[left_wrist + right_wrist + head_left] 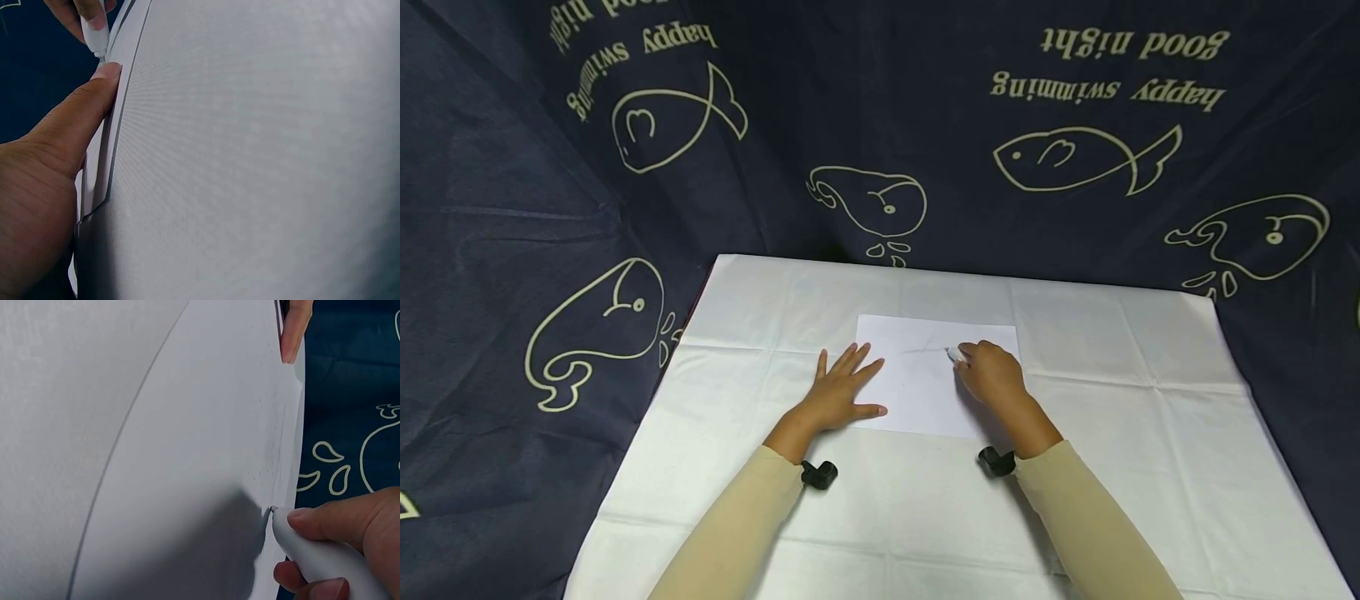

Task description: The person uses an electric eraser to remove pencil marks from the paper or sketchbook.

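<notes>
A sheet of white paper (917,400) lies flat on the white cloth. My left hand (838,396) rests on its left edge with the fingers spread; the left wrist view shows the thumb (94,94) pressing near the paper's edge. In my right hand (996,379) is a thick white pen (325,556) with a narrow tip, pinched between thumb and fingers. Its tip touches the upper right part of the paper. Faint thin lines (925,350) run across the sheet to the left of the tip. What kind of pen it is, I cannot tell.
The white tablecloth (1112,483) has fold creases and covers the table. Behind and to the left hangs dark blue fabric (955,75) with fish and whale drawings and lettering. Black wrist devices (997,462) sit at both sleeves.
</notes>
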### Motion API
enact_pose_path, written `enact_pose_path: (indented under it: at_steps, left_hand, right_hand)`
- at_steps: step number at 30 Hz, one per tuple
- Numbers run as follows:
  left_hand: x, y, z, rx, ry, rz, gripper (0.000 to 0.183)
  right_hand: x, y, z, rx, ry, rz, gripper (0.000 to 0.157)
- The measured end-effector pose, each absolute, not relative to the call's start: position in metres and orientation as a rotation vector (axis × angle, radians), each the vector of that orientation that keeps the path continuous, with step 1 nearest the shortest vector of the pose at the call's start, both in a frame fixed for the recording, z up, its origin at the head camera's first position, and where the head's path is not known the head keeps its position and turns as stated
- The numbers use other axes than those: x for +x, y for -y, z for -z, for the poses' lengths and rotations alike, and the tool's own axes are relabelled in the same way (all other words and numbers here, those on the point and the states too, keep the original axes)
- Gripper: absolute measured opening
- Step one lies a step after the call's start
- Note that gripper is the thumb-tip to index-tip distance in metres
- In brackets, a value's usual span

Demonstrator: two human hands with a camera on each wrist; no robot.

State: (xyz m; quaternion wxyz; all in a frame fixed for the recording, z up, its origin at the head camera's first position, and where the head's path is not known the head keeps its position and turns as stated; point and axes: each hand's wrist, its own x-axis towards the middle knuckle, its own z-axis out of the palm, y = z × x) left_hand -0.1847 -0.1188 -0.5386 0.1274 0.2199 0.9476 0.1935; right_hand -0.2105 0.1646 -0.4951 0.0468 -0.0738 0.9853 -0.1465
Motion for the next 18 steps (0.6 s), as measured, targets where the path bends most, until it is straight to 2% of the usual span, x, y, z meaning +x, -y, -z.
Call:
enact_pose_path:
  at_steps: [18]
  left_hand:
    - [-0.1854, 0.1198, 0.5391, 0.653, -2.758, -0.567, 0.087]
  right_hand:
    - [-0.2107, -0.1623, 0.4946, -0.258, -2.995, 0.488, 0.040]
